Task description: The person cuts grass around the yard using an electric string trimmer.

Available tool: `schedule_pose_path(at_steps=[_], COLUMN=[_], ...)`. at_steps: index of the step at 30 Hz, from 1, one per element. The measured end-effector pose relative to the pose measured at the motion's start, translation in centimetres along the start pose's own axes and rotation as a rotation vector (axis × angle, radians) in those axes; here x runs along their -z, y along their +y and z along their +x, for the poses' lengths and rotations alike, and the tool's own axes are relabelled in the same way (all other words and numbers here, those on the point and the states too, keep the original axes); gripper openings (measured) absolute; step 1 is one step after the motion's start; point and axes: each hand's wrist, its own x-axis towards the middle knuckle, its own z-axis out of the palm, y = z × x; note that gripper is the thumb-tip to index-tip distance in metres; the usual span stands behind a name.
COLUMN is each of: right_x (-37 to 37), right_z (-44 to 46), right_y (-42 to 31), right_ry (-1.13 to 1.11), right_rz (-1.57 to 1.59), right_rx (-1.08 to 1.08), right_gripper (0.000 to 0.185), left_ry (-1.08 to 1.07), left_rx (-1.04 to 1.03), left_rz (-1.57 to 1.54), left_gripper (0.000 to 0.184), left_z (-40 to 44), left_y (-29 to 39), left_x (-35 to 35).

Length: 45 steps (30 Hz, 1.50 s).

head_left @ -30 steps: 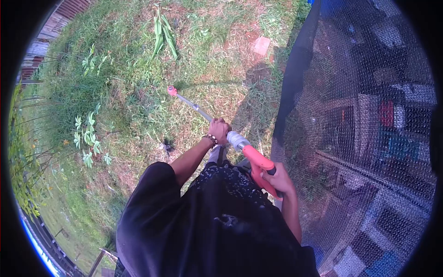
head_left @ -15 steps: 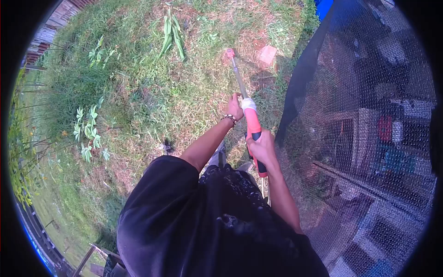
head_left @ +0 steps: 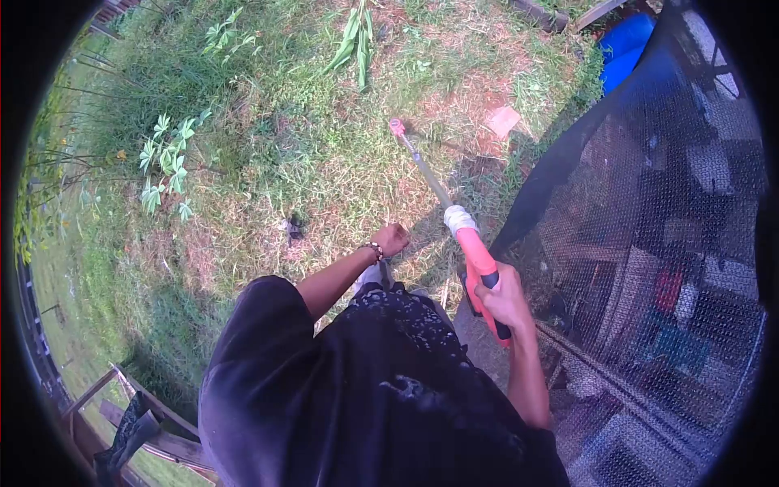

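And straight to the trimmer (head_left: 477, 254), out on the right of the scene, gripped by its handle (head_left: 489, 280) in the right hand (head_left: 506, 300). Holding on there with fingers closed round it, at the near end of the whole length. Now follow the long axis: away from near right, past the white wrap (head_left: 459, 218), along the thin shaft (head_left: 431, 180), out to the small pinkish-red head (head_left: 397, 127), far and to the left. On a slant all the way. Over the grass (head_left: 324, 174) out there; touching or just above it, impossible to tell.

And across to the left hand (head_left: 392, 239), with a bracelet (head_left: 375, 251) at the wrist: apart from the trimmer, gripping nothing visible, loosely curled by the look of it, but too hidden at the tips to tell how wide or narrow. So, check the gap! From those fingers, rightward and a touch farther out to the wrap; farther again, on a similar slant, to bare shaft; almost straight out, well apart, to the head. Near the wrap, then, but not touching. Closer to the shaft from here than from the right hand; roughly even at the wrap.

Level with the head, over to its right, a flat pink slab (head_left: 503, 122). Closer in, just beside the trimmer on the right, dark netting (head_left: 633, 211).
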Motion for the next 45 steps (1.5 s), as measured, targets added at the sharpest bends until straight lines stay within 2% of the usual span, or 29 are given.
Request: schedule_pose_path(at_steps=[1,4,5,7,9,10,12,13,16,17,20,22,25,27,29,30,31,32,33,34,36,40,42,45], right_x=[0.2,1.1,1.9,3.0,3.7,3.6,3.3,2.9,0.0,-1.3,-5.0,-6.3,-7.3,-6.7,-5.9,-6.0,-6.1,-6.3,-6.3,-6.3,-6.2,-8.5,-9.7,-11.0], right_z=[-1.2,-4.5,-5.5,-7.8,-8.9,-9.7,-10.8,-11.3,-12.3,-13.1,-13.8,-15.9,-18.4,-20.4,-22.6,-24.3,-26.6,-28.2,-28.9,-29.5,-31.4,-37.2,-39.4,-42.5], right_y=[-0.5,-0.6,-1.0,-2.0,0.1,0.5,0.5,0.4,2.3,2.0,5.2,4.9,3.8,3.6,3.5,1.7,-0.7,-1.9,-1.8,-1.6,-1.5,-1.8,-1.4,-1.2], right_ry=[-0.047,-0.252,-0.352,-0.478,-0.615,-0.664,-0.772,-0.884,-1.021,-1.062,-1.198,-1.177,-1.167,-0.977,-0.788,-0.803,-0.814,-0.823,-0.799,-0.77,-0.763,-0.652,-0.671,-0.706], right_rz=[-0.039,-0.092,-0.172,-0.303,-0.424,-0.429,-0.442,-0.441,-0.454,-0.425,-0.356,-0.363,-0.338,-0.405,-0.439,-0.541,-0.646,-0.754,-0.817,-0.879,-0.957,-1.08,-1.098,-1.156], right_rx=[0.023,0.023,0.08,0.226,0.392,0.423,0.493,0.43,0.402,0.428,0.398,0.359,0.314,0.293,0.371,0.426,0.476,0.522,0.587,0.651,0.772,0.75,0.765,0.755], right_gripper=[0.011,0.013,0.02,0.027,0.04,0.04,0.041,0.036,0.03,0.025,0.026,0.026,0.028,0.028,0.026,0.026,0.025,0.025,0.026,0.028,0.028,0.035,0.034,0.032], left_ry=[0.028,0.289,0.381,0.611,0.553,0.526,0.444,0.512,0.539,0.602,1.098,1.064,1.253,1.264,1.262,1.293,1.245,1.137,1.092,1.069,1.019,0.902,0.854,0.987], left_rx=[0.015,0.091,0.09,0.058,0.033,0.018,-0.189,-0.172,0.106,0.177,0.177,0.252,0.27,0.26,0.181,0.087,0.052,0.13,0.111,0.092,0.033,-0.005,-0.019,-0.034], left_rz=[-0.042,-0.005,-0.089,0.04,0.165,0.227,0.351,0.303,0.053,0.011,-0.183,-0.267,-0.287,-0.27,-0.28,-0.256,-0.235,-0.239,-0.232,-0.189,-0.09,-0.11,-0.111,-0.161], left_gripper=[0.047,0.059,0.072,0.076,0.07,0.067,0.054,0.037,0.032,0.027,0.027,0.026,0.032,0.038,0.038,0.034,0.034,0.02,0.023,0.035,0.031,0.027,0.029,0.019], left_z=[-1.0,-3.7,-4.9,-8.2,-13.4,-16.0,-20.1,-23.0,-29.1,-30.8,-32.9,-37.1,-38.7,-38.4,-38.2,-36.8,-36.4,-35.4,-34.6,-34.0,-33.1,-33.2,-34.2,-38.4], left_y=[-0.7,-1.5,-1.6,-1.1,-0.9,-0.8,-5.3,-6.3,-8.7,-9.1,-13.8,-11.2,-10.4,-10.2,-9.1,-9.5,-8.7,-8.3,-7.9,-7.3,-6.3,-5.7,-5.8,-6.8], left_x=[-0.3,-2.3,-3.0,-4.2,-5.5,-6.0,-10.3,-12.6,-18.8,-20.6,-28.1,-26.9,-26.5,-25.9,-24.6,-24.2,-23.3,-22.6,-21.9,-21.4,-21.1,-21.4,-22.5,-25.9])
